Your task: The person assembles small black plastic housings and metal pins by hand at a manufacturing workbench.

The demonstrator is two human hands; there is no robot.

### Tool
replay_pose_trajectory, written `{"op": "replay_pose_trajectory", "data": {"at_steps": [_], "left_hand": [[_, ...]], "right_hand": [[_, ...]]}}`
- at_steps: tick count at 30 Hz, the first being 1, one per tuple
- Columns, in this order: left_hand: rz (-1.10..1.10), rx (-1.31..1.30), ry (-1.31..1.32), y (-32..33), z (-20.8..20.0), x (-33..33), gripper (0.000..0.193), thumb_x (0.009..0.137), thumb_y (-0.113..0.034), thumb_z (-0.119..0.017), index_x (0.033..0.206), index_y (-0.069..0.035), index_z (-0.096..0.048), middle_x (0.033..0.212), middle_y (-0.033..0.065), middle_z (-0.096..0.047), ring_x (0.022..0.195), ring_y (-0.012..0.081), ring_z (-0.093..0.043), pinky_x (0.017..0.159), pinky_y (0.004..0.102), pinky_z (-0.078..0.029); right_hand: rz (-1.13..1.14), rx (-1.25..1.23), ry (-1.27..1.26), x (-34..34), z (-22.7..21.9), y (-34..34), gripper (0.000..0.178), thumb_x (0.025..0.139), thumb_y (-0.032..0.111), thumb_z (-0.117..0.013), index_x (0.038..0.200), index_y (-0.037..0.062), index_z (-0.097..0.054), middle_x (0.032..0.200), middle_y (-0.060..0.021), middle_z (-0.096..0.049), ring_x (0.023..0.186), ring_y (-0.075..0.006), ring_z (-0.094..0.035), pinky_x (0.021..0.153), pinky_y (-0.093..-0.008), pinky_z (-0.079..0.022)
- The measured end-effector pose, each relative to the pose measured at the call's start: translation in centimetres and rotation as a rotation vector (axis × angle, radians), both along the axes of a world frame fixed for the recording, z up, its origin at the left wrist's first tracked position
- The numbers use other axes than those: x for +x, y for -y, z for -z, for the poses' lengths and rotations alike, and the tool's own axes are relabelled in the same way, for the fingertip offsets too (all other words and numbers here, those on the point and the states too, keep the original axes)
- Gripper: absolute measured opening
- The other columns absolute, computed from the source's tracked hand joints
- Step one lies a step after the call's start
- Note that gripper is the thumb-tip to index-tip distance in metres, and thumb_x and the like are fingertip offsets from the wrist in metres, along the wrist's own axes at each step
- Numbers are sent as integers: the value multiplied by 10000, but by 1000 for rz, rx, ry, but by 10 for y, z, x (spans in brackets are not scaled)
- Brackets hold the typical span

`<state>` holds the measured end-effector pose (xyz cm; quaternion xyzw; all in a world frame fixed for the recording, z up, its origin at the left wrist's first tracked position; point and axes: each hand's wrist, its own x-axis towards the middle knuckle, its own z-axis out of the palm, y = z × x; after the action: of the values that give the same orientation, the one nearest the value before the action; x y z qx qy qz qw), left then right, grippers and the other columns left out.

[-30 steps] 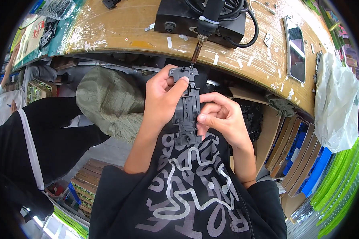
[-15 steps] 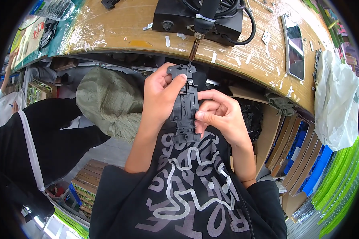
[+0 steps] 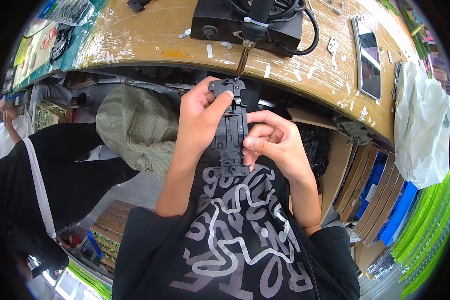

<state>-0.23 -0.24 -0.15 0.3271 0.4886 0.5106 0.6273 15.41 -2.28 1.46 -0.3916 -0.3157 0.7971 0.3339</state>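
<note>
A long black moulded plastic part (image 3: pixel 233 132) is held upright in front of my chest, between both hands. My left hand (image 3: pixel 205 112) grips its upper left side, thumb pressed on the face near the top. Lower down, my right hand (image 3: pixel 272 137) pinches the part's right edge between thumb and fingers. From above, an electric screwdriver (image 3: pixel 247 47) with a black body and a metal bit points down. Its tip meets the part's top right corner, where a small screw (image 3: pixel 237 101) shows a little below.
A black box (image 3: pixel 205 22) with coiled cables stands on the wooden bench (image 3: pixel 150 37). A phone (image 3: pixel 368 60) lies at right, beside a white plastic bag (image 3: pixel 412 125). Below the bench are a cardboard box (image 3: pixel 335 165) and stacked trays (image 3: pixel 370 195). Another person (image 3: pixel 70 175) is close at left.
The screwdriver tip and the top of the black part have shifted very slightly left and up. My grip is the same. At far left, another person's hands have moved.
</note>
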Motion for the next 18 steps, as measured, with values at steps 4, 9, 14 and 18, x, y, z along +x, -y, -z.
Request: {"op": "replay_pose_trajectory", "data": {"at_steps": [4, 9, 14, 18], "left_hand": [[4, 27, -41, 0, 3, 0, 70, 783, -43, -512, 829, 8, -526, 706, 8, -554, 612, 24, -474, 533, 171, -383], [19, 2, -34, -2, 9, -2, 73, 780, -45, -514, 826, 11, -522, 701, 10, -554, 615, 25, -469, 538, 173, -382], [5, 10, -31, -4, 5, -1, 96, 782, -44, -511, 853, 18, -527, 711, 20, -565, 610, 28, -479, 532, 175, -388], [-5, 23, -25, -6, 3, -1, 118, 781, -40, -509, 877, 26, -528, 725, 32, -575, 613, 31, -492, 532, 180, -395]], "right_hand": [[-13, -12, -6, 0, 3, 0, 306, 752, 2, -592, 1008, -67, -439, 661, -115, -574, 529, -154, -571, 452, -248, -490], [-8, 0, -5, 0, 6, -1, 292, 755, -3, -584, 1002, -71, -443, 668, -119, -574, 535, -156, -573, 452, -251, -491], [11, 6, -14, -1, 2, -4, 299, 754, -10, -579, 1015, -77, -447, 668, -120, -570, 540, -157, -572, 451, -245, -488], [10, 15, -6, -1, 0, -6, 301, 756, -13, -576, 1021, -79, -448, 666, -119, -569, 540, -156, -572, 450, -242, -486]]}}
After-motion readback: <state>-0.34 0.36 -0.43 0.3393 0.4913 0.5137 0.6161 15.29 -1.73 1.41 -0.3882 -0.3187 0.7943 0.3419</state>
